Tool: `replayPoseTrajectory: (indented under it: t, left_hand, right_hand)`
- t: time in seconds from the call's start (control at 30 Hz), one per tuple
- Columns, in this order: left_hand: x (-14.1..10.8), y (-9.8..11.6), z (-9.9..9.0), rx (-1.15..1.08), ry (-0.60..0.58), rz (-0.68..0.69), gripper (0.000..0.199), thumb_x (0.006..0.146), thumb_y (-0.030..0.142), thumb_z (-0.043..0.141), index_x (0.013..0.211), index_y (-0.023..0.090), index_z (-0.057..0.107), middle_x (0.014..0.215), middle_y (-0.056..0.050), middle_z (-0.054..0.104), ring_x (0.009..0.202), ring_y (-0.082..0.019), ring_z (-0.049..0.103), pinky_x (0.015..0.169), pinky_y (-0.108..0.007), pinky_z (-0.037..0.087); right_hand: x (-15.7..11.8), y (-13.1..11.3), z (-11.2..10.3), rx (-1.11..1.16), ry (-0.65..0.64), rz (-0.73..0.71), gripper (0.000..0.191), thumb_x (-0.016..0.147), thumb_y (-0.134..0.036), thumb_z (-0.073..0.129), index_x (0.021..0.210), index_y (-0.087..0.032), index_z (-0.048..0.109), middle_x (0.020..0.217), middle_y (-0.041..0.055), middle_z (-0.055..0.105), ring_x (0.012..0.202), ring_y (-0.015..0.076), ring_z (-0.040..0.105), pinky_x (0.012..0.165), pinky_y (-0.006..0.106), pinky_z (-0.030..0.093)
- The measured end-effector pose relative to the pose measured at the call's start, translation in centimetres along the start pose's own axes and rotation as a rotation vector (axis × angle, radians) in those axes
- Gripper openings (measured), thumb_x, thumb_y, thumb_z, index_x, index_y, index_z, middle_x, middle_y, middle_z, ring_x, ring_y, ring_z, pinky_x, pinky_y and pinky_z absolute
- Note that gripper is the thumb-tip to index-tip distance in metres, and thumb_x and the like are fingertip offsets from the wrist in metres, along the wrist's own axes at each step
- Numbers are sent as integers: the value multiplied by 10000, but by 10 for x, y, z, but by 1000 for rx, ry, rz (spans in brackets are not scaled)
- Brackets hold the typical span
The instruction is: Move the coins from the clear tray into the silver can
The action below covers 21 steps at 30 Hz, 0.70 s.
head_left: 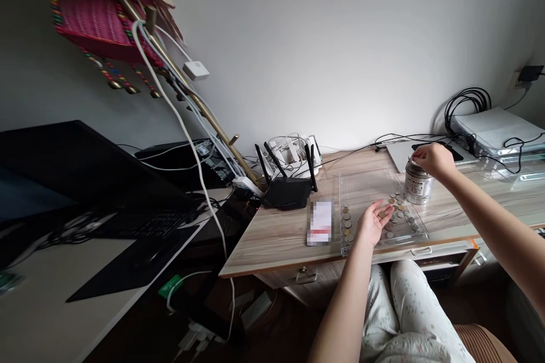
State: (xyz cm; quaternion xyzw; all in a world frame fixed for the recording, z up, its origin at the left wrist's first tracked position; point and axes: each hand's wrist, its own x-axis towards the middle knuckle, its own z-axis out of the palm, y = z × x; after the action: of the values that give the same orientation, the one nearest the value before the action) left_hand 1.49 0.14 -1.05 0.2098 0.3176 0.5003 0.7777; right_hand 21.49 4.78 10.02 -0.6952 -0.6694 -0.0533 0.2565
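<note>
Palm up, my left hand [373, 221] hovers over a clear plastic tray [361, 187], its fingers stretched and apart. A coin shows at its fingers; I cannot tell whether it rests on them or lies behind. Several silver and gold coins [411, 219] lie in the tray's right part, and a column of coins [347, 224] lines its left side. My right hand [432, 159] is at the top of a metal can [417, 184] with a printed label, fingers pinched together. What the pinch holds is hidden. The can stands upright beside the tray's right edge.
Left of the tray lies a blurred-out phone-sized object [320, 222]. A black router [289, 191] with antennas stands behind it. A silver laptop-like slab [398, 157] lies behind the can. Cables hang from a slanted pole [200, 105]; a monitor [63, 164] stands at left.
</note>
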Motion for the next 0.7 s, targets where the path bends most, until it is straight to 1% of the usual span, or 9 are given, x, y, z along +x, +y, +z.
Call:
replayPoseTrajectory:
  t: [0.1,0.2,0.3,0.37,0.4,0.47,0.53,0.63,0.7]
  left_hand:
    - [0,1,0,7,17,-4,212,780,199,416,930,96,524,857,-142,635,820,-183,616,788,-305,448]
    - [0,2,0,9,21,-10,222,788,211,402,938,103,526,884,-142,628,846,-187,609,789,-313,442]
    - [0,2,0,-15,23,-18,257,806,263,381,942,99,523,890,-146,621,846,-190,606,776,-313,440]
    - [0,3,0,-52,29,-26,308,822,326,349,959,106,515,877,-140,617,835,-190,605,748,-310,444]
    - [1,3,0,-72,31,-30,331,826,357,334,967,115,510,859,-130,616,818,-188,606,727,-307,447]
    - [1,4,0,-103,29,-31,362,824,410,324,980,135,499,781,-95,609,730,-171,607,663,-291,452]
    - [0,4,-1,-112,27,-26,388,815,446,327,993,143,490,675,-56,581,596,-142,577,576,-261,439]
    - [-1,5,0,-104,33,-33,411,802,472,340,1002,142,483,580,-20,532,485,-116,517,502,-231,405]
    - [-1,4,0,-97,37,-46,408,803,471,340,1000,143,481,613,-36,551,532,-130,545,536,-246,420]
  right_hand:
    - [18,19,-2,-63,-96,113,174,639,-299,542,749,-250,667,777,-2,642,699,149,548,545,224,375]
    - [18,22,-1,-94,-115,115,180,648,-288,539,762,-256,674,786,9,637,726,164,544,577,243,393]
    - [-1,7,1,-84,87,-33,280,734,-299,483,951,-229,646,905,54,621,861,199,517,686,284,402]
    - [-23,-9,8,-25,130,-201,318,791,-300,425,1036,-214,608,970,73,599,893,196,501,720,286,397]
    - [-36,-18,15,5,67,-305,314,803,-305,413,1038,-221,605,974,72,593,883,188,503,710,278,399]
    - [-63,-34,33,39,-145,-506,279,801,-321,430,991,-247,620,932,59,594,850,174,508,659,256,403]
    - [-85,-45,52,45,-282,-631,252,800,-326,440,958,-258,624,892,48,589,837,167,507,629,244,395]
    - [-98,-52,68,36,-287,-653,260,829,-307,393,905,-233,630,846,49,582,810,157,506,616,236,376]
    - [-91,-50,63,18,-259,-650,289,841,-302,361,868,-215,635,819,55,585,779,150,508,599,231,363]
